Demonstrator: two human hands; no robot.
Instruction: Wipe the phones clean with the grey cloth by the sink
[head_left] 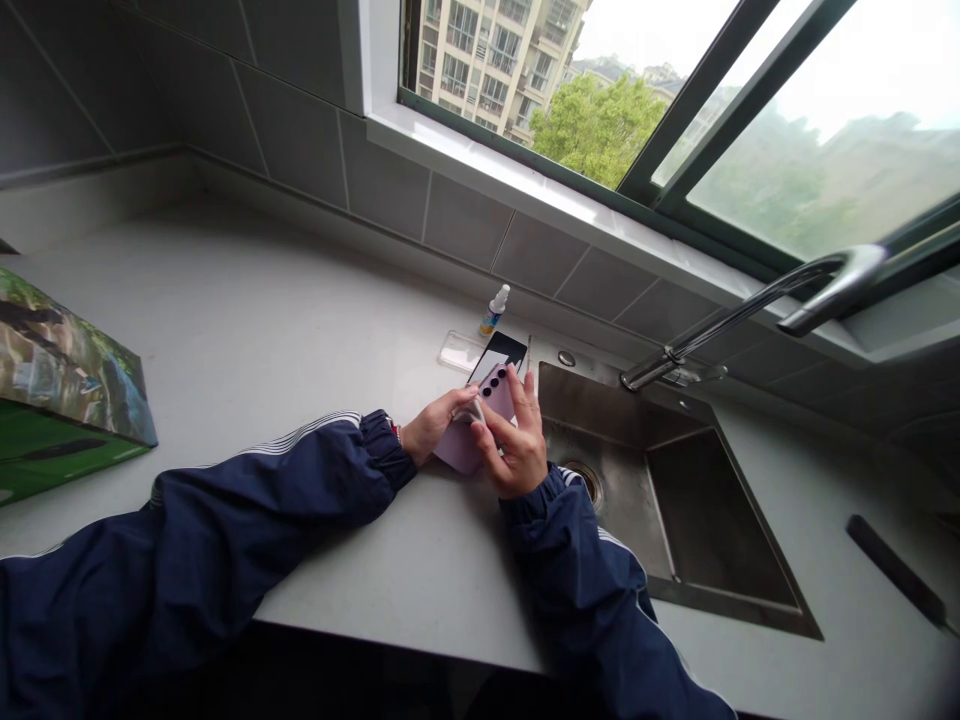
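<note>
A lilac phone [459, 446] is tilted above the counter, its back with several dark round camera lenses facing up. My left hand [429, 425] is closed on its left side, the thumb reaching over the back. My right hand [517, 445] lies over the right side of the phone, thumb and index finger pinched at a small white piece [469, 410], perhaps a cloth. Its other fingers extend beside the lenses. Behind lies a dark flat phone-like panel [507, 349], partly covered by the hands. A clear phone case [460, 350] and a small spray bottle [493, 311] are just beyond.
On the right, a steel sink [622, 500] is set into the pale counter [247, 310], with a chrome faucet [750, 315] arching over it. A printed box [75, 390] stands at the left. A dark-handled object [896, 570] lies far right. A window [637, 180] is above.
</note>
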